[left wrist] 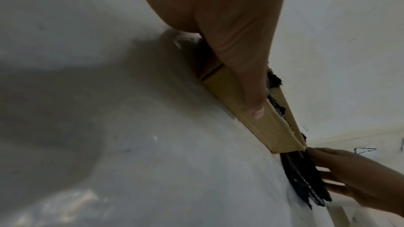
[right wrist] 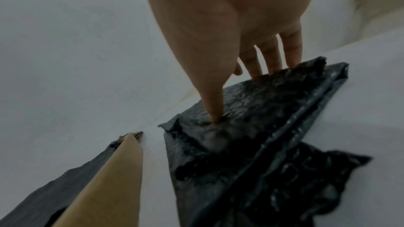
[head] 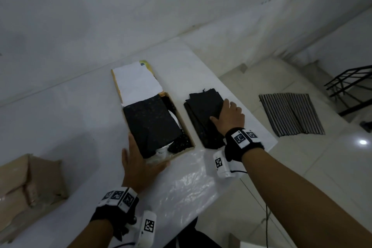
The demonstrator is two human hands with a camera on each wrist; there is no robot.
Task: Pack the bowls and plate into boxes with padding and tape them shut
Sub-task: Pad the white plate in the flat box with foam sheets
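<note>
Left hand (head: pixel 138 164) lies flat, fingers straight, against the near left corner of the shallow open brown cardboard box (head: pixel 184 121); thumb (left wrist: pixel 251 92) pressed along the box's outer wall, gripping nothing. Inside the box, just beyond the left fingers: a black padding sheet (head: pixel 151 125) over a white dish (head: pixel 174 119), only its rim showing; type of dish cannot be told. Right hand (head: pixel 229 116), fingers spread and slightly bent, rests on a folded stack of black padding sheets (head: pixel 203 119) just right of the box, thumb (right wrist: pixel 215 103) pressing into the top layer. Whether it pinches a sheet cannot be told. Taped brown cardboard box (head: pixel 26 185) well left of the left hand.
</note>
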